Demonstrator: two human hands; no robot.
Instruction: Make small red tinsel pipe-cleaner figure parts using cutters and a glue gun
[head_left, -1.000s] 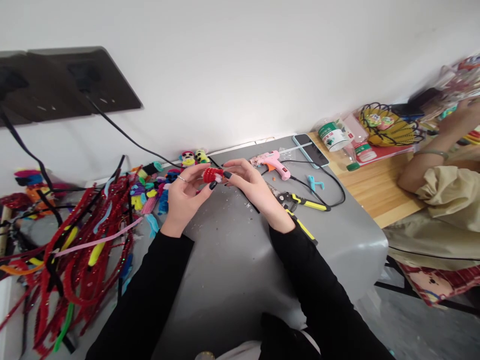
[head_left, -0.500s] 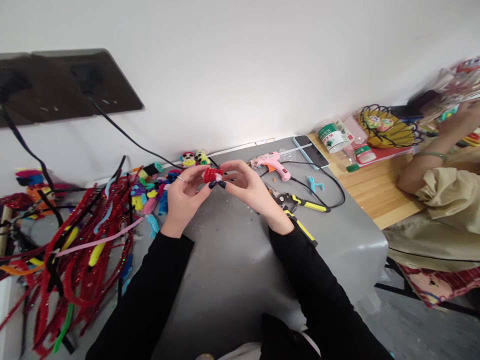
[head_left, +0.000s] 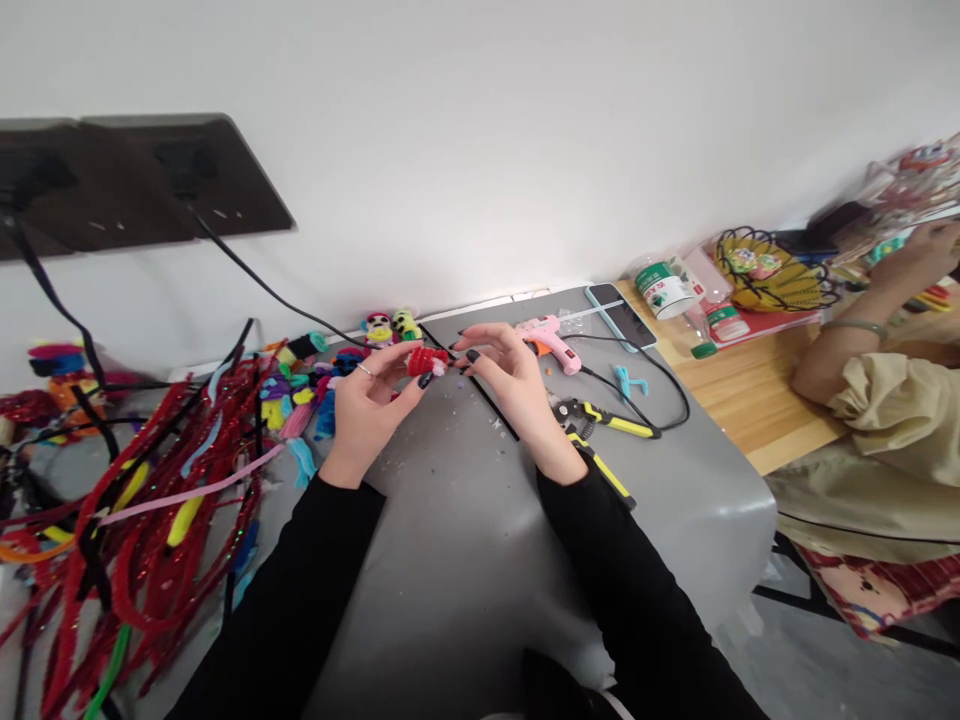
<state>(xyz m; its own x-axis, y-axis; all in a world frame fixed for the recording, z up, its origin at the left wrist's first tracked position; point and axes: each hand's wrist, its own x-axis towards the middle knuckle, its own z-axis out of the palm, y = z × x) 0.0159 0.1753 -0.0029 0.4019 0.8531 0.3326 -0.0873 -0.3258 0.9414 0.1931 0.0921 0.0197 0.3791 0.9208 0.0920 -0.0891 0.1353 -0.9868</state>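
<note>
My left hand (head_left: 375, 408) pinches a small red fuzzy coil (head_left: 424, 360), apparently wound pipe cleaner, with a pale pink tip at its right end. Close to that tip is my right hand (head_left: 504, 378), its index finger and thumb apart and its fingers curved toward the coil. Whether a right fingertip touches the coil is hard to tell. Below the hands, a thin black strip (head_left: 491, 405) lies slanting across the grey tabletop (head_left: 442, 560). Just right of my right hand rest a pink glue gun (head_left: 551, 340) and yellow-black pliers (head_left: 600, 420).
Red tinsel pipe cleaners (head_left: 161, 500) heap up at left, beside colourful fuzzy pieces (head_left: 300, 385). Two small fuzzy figures (head_left: 390, 325) stand by the wall. A phone (head_left: 621, 315), plastic bottles (head_left: 667, 295) and a yellow basket (head_left: 776, 285) lie rightward, near another person's arm (head_left: 862, 305).
My right hand has drawn slightly away from the red coil, and its thumb has parted from my left thumb. The left hand keeps its hold. The view has shifted slightly.
</note>
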